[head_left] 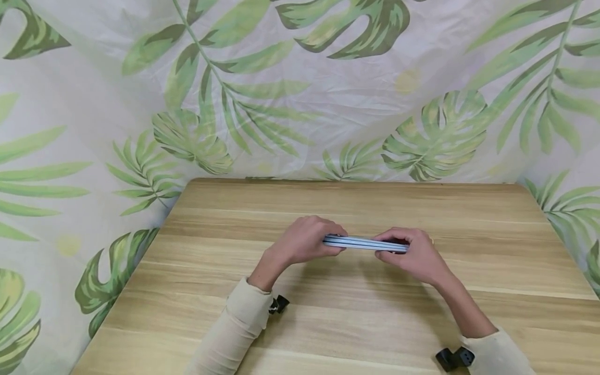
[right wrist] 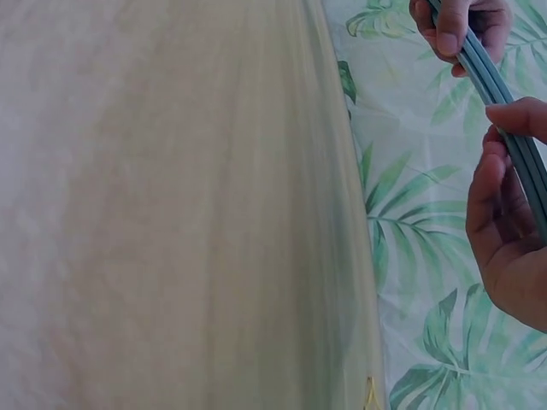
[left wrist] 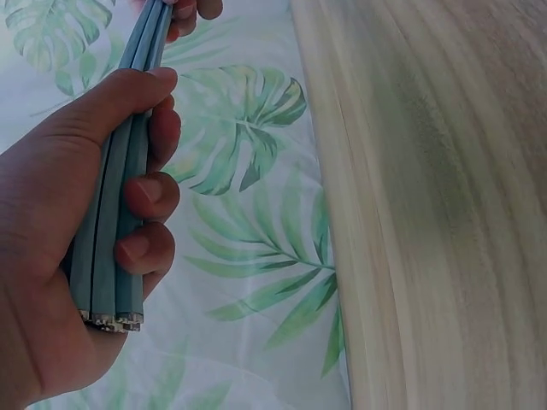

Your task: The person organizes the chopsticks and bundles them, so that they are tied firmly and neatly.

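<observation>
A bundle of slim, pale blue sticks (head_left: 358, 242) lies side by side, held above the wooden table. My left hand (head_left: 307, 240) grips its left end, fingers curled round it. In the left wrist view the thumb of the left hand (left wrist: 77, 162) lies across the sticks (left wrist: 104, 231), whose near ends look rough and silvery. Around the bundle's other end, my right hand (head_left: 414, 255) holds with thumb below and fingers above. At the edge of the right wrist view, the right hand (right wrist: 513, 248) has the sticks (right wrist: 487, 77) between thumb and fingers.
The wooden table (head_left: 347, 323) spreads under both hands. Behind it hangs a white cloth (head_left: 351, 104) with green leaf prints. Small black devices, one by the left sleeve (head_left: 279, 304) and one by the right sleeve (head_left: 454, 359), sit at the wrists.
</observation>
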Action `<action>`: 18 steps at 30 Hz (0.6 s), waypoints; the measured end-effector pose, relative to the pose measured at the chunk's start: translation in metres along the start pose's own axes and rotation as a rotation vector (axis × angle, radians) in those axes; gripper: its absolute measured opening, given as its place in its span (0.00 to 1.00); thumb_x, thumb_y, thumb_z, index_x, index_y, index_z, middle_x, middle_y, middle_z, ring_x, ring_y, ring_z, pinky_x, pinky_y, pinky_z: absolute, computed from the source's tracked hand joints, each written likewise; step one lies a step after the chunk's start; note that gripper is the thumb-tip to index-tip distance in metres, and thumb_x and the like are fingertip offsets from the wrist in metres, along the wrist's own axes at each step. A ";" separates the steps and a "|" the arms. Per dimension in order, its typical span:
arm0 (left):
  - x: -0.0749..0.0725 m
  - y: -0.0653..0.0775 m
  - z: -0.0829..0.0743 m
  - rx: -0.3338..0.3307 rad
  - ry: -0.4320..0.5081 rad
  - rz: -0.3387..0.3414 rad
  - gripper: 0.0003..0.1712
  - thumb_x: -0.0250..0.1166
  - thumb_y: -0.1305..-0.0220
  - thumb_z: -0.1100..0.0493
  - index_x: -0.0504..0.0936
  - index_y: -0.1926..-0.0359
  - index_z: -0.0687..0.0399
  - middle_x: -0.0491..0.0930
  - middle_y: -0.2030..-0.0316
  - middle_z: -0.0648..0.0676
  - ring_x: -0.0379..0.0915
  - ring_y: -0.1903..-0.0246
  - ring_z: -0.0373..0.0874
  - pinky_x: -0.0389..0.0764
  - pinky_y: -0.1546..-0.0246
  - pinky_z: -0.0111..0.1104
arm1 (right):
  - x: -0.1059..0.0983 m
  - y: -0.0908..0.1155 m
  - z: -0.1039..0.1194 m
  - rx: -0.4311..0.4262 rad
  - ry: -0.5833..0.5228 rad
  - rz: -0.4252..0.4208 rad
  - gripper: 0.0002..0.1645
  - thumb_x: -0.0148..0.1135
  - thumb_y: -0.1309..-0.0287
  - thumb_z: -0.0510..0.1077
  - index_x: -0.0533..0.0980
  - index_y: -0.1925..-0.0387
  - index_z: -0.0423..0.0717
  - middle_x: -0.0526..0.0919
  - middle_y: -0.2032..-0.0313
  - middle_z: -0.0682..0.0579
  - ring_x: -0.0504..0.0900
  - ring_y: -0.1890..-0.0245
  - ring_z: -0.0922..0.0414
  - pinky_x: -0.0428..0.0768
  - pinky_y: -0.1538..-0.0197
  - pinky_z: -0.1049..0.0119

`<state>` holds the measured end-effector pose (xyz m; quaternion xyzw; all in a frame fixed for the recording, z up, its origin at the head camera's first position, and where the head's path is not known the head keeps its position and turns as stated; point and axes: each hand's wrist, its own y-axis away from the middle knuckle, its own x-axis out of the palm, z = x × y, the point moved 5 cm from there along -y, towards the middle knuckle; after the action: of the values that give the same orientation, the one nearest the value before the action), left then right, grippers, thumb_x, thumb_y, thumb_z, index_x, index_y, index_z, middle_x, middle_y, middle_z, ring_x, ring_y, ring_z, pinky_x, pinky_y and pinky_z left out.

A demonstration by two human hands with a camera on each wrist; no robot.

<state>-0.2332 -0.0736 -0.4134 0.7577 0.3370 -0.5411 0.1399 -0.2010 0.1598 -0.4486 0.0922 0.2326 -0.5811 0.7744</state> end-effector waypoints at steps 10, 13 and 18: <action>-0.011 0.004 0.004 -0.007 0.005 -0.046 0.07 0.76 0.32 0.54 0.92 0.54 0.45 0.90 0.63 0.41 0.76 0.70 0.32 0.79 0.64 0.28 | -0.012 0.006 0.003 -0.084 -0.027 -0.091 0.35 0.74 0.34 0.39 0.74 0.28 0.48 0.84 0.37 0.44 0.79 0.39 0.73 0.68 0.34 0.83; -0.015 0.005 0.004 0.006 0.007 -0.071 0.07 0.76 0.32 0.55 0.92 0.55 0.45 0.90 0.63 0.41 0.75 0.71 0.31 0.78 0.65 0.27 | -0.014 0.010 0.004 -0.108 -0.060 -0.094 0.44 0.72 0.33 0.37 0.65 0.20 0.48 0.75 0.27 0.43 0.71 0.28 0.68 0.65 0.30 0.82; -0.023 0.008 0.005 0.020 0.003 -0.113 0.07 0.76 0.33 0.56 0.92 0.55 0.46 0.90 0.64 0.41 0.75 0.71 0.31 0.78 0.64 0.26 | -0.014 0.015 0.008 -0.130 -0.126 -0.059 0.58 0.69 0.33 0.34 0.47 0.13 0.54 0.56 0.15 0.46 0.55 0.16 0.47 0.68 0.29 0.75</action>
<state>-0.2355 -0.0907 -0.3952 0.7397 0.3739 -0.5502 0.1011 -0.1873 0.1728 -0.4368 -0.0019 0.2231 -0.5919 0.7746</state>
